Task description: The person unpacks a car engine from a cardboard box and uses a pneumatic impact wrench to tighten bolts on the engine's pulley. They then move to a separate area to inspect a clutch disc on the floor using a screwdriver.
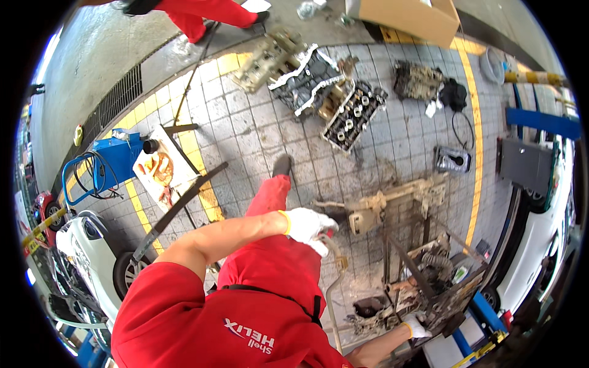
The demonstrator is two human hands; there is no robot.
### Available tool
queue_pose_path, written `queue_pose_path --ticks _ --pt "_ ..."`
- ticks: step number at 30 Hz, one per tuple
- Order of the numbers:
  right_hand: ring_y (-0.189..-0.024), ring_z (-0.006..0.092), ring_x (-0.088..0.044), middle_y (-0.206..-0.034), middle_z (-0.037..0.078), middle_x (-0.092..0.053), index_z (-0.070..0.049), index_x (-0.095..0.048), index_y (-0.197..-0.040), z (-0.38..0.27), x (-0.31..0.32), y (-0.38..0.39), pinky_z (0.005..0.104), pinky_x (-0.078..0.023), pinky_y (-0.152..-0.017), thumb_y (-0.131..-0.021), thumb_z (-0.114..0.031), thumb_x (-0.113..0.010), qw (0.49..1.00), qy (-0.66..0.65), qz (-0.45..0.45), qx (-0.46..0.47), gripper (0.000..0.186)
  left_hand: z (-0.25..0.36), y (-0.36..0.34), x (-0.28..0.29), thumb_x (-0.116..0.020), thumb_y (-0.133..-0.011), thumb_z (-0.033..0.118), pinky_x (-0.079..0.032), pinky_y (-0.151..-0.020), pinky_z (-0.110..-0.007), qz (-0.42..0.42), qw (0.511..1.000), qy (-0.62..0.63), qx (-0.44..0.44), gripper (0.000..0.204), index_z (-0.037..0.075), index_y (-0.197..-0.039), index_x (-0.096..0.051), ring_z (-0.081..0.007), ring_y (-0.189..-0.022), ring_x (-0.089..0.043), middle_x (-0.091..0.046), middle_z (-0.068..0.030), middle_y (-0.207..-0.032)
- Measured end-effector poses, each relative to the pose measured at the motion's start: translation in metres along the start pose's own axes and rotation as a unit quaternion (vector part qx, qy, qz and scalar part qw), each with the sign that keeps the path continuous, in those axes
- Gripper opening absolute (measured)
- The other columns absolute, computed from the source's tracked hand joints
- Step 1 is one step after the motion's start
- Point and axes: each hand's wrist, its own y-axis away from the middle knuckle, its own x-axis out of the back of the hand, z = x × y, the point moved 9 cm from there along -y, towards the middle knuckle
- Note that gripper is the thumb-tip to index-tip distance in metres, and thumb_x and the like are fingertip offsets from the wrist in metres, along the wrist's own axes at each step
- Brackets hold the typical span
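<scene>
My left hand (308, 228), in a white glove with a yellow cuff, closes round the upper end of a bent, pale metal bar (335, 285). A small red piece shows beside its fingers; its kind is hard to make out. At the lower right my right hand (418, 325), also gloved in white, grips the edge of a dirty, rusty metal frame (412, 265); some of its fingers are hidden. Within this frame sit greasy engine parts (437, 270). A long, dusty metal assembly (381, 205) lies just beyond my left hand.
Engine parts lie on the tiles ahead: a cylinder head (354, 116), a silver-edged casing (307, 80) and a gearbox-like block (417, 81). A blue cart (116, 161) and a tray table (175, 184) stand left. Another person's red trousers (205, 13) show behind. White cars flank both sides.
</scene>
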Motion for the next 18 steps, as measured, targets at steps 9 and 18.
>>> queue_pose_path --ticks 9,18 --pt "-0.057 0.0126 -0.043 -0.082 0.0 -0.058 -0.019 -0.06 -0.124 0.119 -0.057 0.134 0.0243 -0.031 -0.047 -0.088 -0.071 -0.068 0.996 0.042 -0.06 -0.057 0.064 0.005 0.118 0.048 -0.073 -0.082 0.066 -0.053 -0.101 -0.044 0.023 0.998 0.005 0.056 0.09 0.01 -0.15 -0.053 -0.0354 -0.114 -0.069 -0.071 -0.015 -0.127" --pt "-0.097 0.0114 -0.049 -0.164 -0.005 -0.035 -0.026 -0.039 -0.16 0.199 -0.157 0.184 0.0289 -0.041 -0.078 -0.094 -0.067 -0.063 0.956 0.096 -0.26 -0.095 0.081 0.02 0.163 0.109 -0.062 -0.093 0.059 -0.055 -0.097 -0.046 0.173 0.978 -0.092 0.072 0.068 0.012 -0.142 -0.059 -0.0377 -0.111 -0.069 -0.074 -0.0154 -0.12"
